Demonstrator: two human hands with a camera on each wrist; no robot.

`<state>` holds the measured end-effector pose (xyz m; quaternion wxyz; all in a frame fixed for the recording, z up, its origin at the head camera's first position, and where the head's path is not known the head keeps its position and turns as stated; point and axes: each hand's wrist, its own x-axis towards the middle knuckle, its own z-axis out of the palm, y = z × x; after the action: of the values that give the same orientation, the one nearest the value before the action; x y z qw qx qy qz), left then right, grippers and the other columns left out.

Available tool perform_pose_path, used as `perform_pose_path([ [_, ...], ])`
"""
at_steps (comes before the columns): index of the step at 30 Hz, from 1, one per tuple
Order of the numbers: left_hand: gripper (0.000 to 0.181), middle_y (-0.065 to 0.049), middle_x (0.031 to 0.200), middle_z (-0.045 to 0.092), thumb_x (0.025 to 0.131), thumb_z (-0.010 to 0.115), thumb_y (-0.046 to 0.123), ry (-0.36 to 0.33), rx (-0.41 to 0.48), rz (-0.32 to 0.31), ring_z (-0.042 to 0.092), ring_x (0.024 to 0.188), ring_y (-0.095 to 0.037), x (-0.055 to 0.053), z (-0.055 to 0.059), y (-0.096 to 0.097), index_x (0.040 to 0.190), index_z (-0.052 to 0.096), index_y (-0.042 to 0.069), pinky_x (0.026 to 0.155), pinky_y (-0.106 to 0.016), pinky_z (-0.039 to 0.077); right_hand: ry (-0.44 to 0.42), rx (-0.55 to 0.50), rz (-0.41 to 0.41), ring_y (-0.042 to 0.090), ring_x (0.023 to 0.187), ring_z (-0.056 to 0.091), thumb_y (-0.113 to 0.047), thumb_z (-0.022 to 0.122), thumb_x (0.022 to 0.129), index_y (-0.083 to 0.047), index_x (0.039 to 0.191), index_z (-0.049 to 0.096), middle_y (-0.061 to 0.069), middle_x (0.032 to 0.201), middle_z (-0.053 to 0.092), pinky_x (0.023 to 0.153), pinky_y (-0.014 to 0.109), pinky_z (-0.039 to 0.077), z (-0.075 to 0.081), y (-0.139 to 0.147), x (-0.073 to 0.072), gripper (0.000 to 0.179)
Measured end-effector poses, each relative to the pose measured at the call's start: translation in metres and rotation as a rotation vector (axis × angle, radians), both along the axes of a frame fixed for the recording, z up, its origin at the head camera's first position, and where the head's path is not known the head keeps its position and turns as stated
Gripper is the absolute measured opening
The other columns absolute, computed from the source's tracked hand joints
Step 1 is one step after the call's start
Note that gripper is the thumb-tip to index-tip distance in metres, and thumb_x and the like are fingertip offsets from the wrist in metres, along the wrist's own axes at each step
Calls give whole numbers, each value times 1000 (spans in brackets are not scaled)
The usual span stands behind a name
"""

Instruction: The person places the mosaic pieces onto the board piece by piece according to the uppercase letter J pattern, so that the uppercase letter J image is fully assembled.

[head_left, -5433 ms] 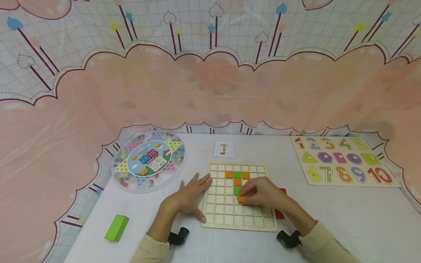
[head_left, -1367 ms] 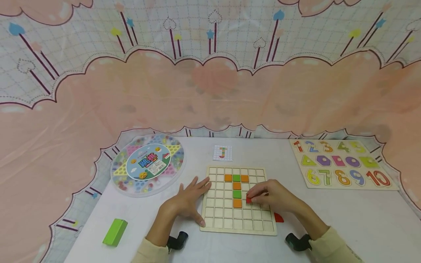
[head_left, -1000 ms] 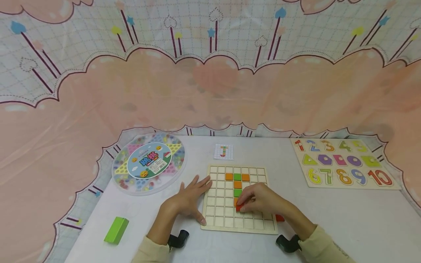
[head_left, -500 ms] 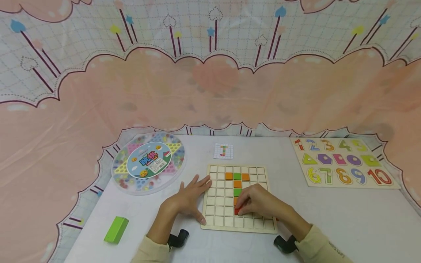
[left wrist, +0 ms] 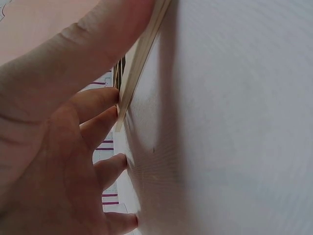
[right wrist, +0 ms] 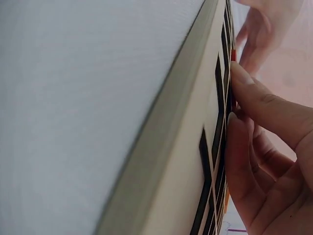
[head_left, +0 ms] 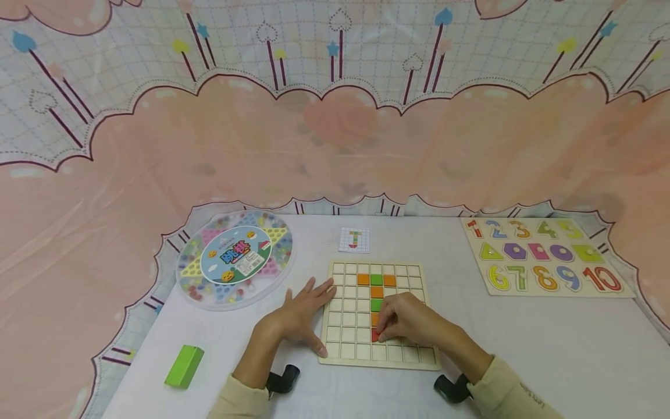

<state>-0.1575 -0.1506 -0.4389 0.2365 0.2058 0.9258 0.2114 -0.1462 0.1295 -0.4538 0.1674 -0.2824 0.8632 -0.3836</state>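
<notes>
Grid board (head_left: 342, 334): orange-green-orange top row plus a green and an orange tile down the stem are in. Right hand (head_left: 408, 323) pinches red tile (head_left: 374, 336) into the cell below. Left hand (head_left: 298, 317) flat, bracing the board edge. Judging by pattern card (head_left: 354, 239), the hook is left.

a small red tile (head_left: 375, 336) sits in a cell of the pale wooden grid board (head_left: 345, 350), directly below an orange tile in the centre column, toward the board's near edge, partly covered by fingers (head_left: 384, 331).
</notes>
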Motion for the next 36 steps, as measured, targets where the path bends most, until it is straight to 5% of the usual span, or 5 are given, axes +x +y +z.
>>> perform_pose_path([
  [8, 123, 6, 174, 18, 57, 99, 30, -19, 8, -1, 3, 163, -34, -1, 0, 1, 160, 35, 18, 122, -75, -1, -17, -15, 18, 2, 75, 59, -17, 88, 79, -18, 86, 81, -6, 88, 68, 67, 17, 54, 4, 8, 0, 9],
  [16, 123, 6, 174, 19, 57, 99, 30, -8, 2, -11, 4, 163, -34, -2, 1, 2, 161, 34, 18, 122, -76, 0, -12, 13, -65, 12, 87, 60, -29, 88, 79, -23, 98, 80, -7, 99, 71, 76, 22, 52, 19, 37, -3, 22],
  [23, 124, 6, 173, 19, 56, 99, 30, 1, 3, -13, 4, 163, -34, -3, 1, 2, 161, 34, 18, 122, -76, 1, -27, 25, -131, 22, 97, 57, -30, 89, 77, -18, 111, 73, 0, 106, 71, 71, 21, 53, 24, 72, 2, 39],
  [36, 124, 4, 173, 20, 56, 100, 31, -9, 2, -2, 4, 163, -36, 1, 3, 1, 160, 35, 17, 122, -77, 1, -108, 52, -200, 5, 96, 55, -34, 91, 73, -17, 112, 68, -1, 111, 68, 72, 20, 48, 10, 119, 22, 49],
])
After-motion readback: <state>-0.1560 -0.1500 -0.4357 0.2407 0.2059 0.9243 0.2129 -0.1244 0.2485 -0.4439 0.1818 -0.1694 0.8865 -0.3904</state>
